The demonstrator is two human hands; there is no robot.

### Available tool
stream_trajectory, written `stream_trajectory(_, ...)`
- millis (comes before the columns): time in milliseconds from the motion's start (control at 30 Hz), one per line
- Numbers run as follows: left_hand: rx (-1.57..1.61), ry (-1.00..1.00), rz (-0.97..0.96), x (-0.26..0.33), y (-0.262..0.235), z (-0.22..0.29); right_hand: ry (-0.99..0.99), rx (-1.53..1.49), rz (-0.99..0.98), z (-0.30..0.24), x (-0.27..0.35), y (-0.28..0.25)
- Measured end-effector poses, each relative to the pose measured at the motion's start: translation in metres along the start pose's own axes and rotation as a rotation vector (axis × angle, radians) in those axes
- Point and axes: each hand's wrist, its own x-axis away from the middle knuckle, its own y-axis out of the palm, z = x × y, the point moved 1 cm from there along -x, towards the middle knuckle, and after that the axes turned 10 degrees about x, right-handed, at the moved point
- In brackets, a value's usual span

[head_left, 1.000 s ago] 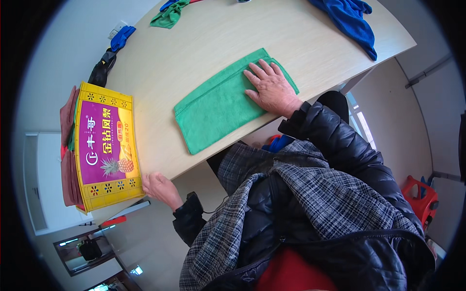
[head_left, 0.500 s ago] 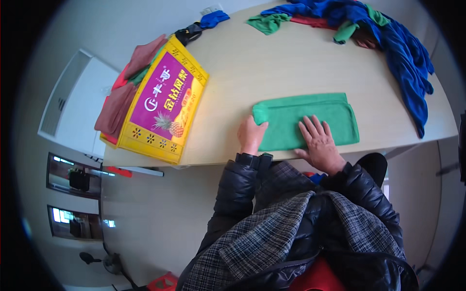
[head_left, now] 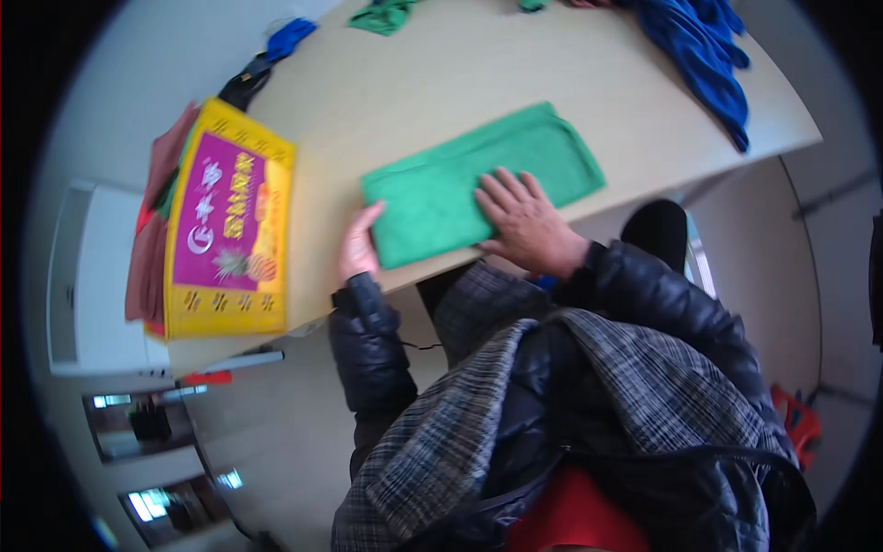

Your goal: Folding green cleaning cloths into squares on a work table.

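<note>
The green cloth [head_left: 478,184] lies folded flat on the bench [head_left: 414,83], near its front edge. The right hand [head_left: 524,221] rests on the cloth, fingers spread, palm down, pinching nothing. The left hand [head_left: 359,248] touches the cloth's left end at the bench edge; whether its grip is closed there cannot be told. Risk: uneven pressure may skew the fold or drag the cloth off the edge. The yellow box [head_left: 230,221] lies just beside the left hand and could be knocked.

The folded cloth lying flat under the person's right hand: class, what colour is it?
Green, plain and unpatterned; the folded cloth under the right hand shows best in the head view.
</note>
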Motion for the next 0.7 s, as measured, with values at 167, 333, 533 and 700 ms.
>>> stream_trajectory(167,0.036,-0.034,-0.044,0.024,0.058,0.032,-0.058,0.031,0.041,-0.011,-0.005,0.021)
stream_trajectory(333,-0.129,0.104,-0.22,0.021,0.089,0.049,-0.154,-0.003,0.031,-0.031,-0.011,0.025)
stream_trajectory(533,-0.478,0.171,-0.311,-0.011,0.167,0.012,-0.252,-0.075,0.022,-0.018,0.014,0.015)
stream_trajectory(700,-0.714,0.146,-0.322,-0.037,0.207,-0.046,-0.293,-0.134,-0.057,0.0,0.028,0.007)
